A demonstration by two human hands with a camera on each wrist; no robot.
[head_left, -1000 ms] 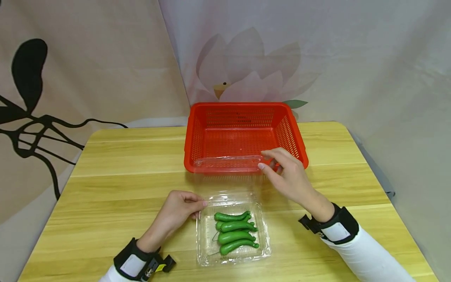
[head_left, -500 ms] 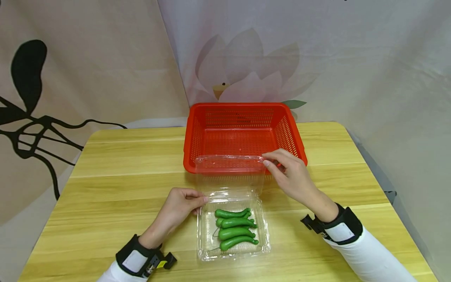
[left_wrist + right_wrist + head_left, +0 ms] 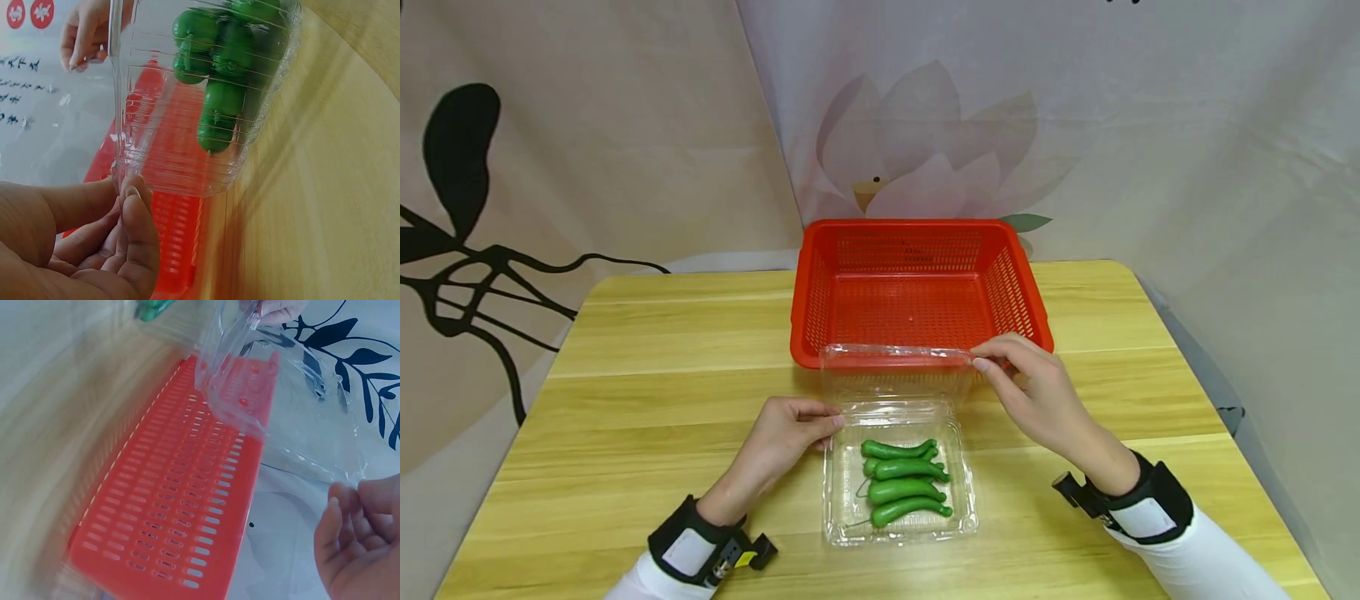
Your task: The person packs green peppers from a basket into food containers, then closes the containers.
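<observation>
A clear plastic clamshell container (image 3: 902, 539) rests on the table with several green peppers (image 3: 906, 490) lying in its base. Its see-through lid (image 3: 895, 379) stands raised at the far side, overlapping the red basket in the head view. My left hand (image 3: 790, 433) pinches the rim by the hinge's left end between thumb and fingers, as the left wrist view also shows (image 3: 87, 244). At the lid's upper right corner, my right hand (image 3: 1037, 392) pinches the edge; in the right wrist view that hand (image 3: 362, 537) sits at the lid's corner.
Just behind the container stands a red perforated plastic basket (image 3: 910, 292), with nothing seen inside it. The wooden table (image 3: 685, 358) reaches out on both sides. A printed cloth (image 3: 1150, 125) hangs behind the table.
My right hand has moved slightly right and toward me, its fingertips now closed on the lid's corner. The lid's top edge has come a little nearer. The base has shifted slightly away from me.
</observation>
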